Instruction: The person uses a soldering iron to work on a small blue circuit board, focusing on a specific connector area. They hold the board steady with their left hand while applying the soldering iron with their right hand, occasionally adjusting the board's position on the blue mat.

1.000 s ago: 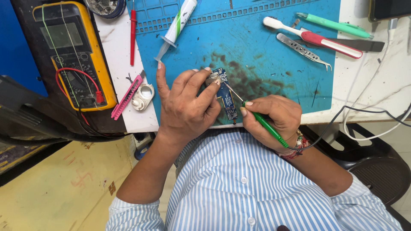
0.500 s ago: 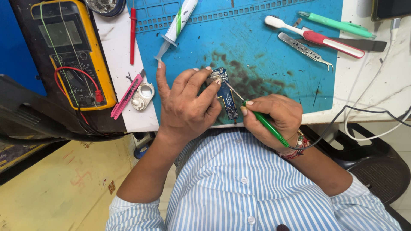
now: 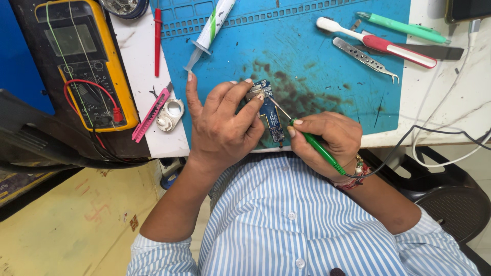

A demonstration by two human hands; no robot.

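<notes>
Soldering iron (image 3: 318, 148) touching circuit board (image 3: 269, 112)

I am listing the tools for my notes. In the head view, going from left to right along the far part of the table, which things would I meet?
Yellow meter → red probe → syringe → toothbrush → green pen.

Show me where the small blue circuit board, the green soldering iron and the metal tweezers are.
blue circuit board (image 3: 268, 111), head view, bare middle.
green soldering iron (image 3: 318, 146), head view, handle.
metal tweezers (image 3: 364, 59), head view, middle of the arms.
</notes>
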